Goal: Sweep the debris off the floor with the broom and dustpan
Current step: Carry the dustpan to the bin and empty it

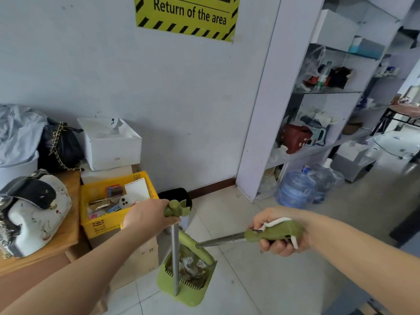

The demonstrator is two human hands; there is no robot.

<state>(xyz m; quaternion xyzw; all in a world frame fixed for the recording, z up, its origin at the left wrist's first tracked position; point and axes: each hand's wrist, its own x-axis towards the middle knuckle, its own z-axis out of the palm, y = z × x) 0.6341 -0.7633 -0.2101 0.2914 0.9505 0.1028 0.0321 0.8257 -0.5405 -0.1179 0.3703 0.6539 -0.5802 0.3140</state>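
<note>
Matt green plastic dustpan [181,289], shiny metal poles [175,258]; floor [261,280] seemingly glossy tile.

Head-worn camera looks forward and down, close over floor [261,280], seemingly

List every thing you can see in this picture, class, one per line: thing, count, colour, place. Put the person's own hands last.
dustpan: one, green, on the floor tiles, centre, debris inside
broom handle: one, green grip on a metal pole, running down to the dustpan
dustpan handle: one, metal pole with green top, upright
crate: one, yellow, left of the dustpan, full of small items
white box: one, behind the crate, by the wall
black bag: one, gold chain, far left
sign: one, yellow and black, on the wall
shelving: one unit, white, right, cluttered
water bottles: two, blue-tinted, on the floor by the shelving
left hand: gripping the dustpan handle top
right hand: gripping the broom handle
</note>
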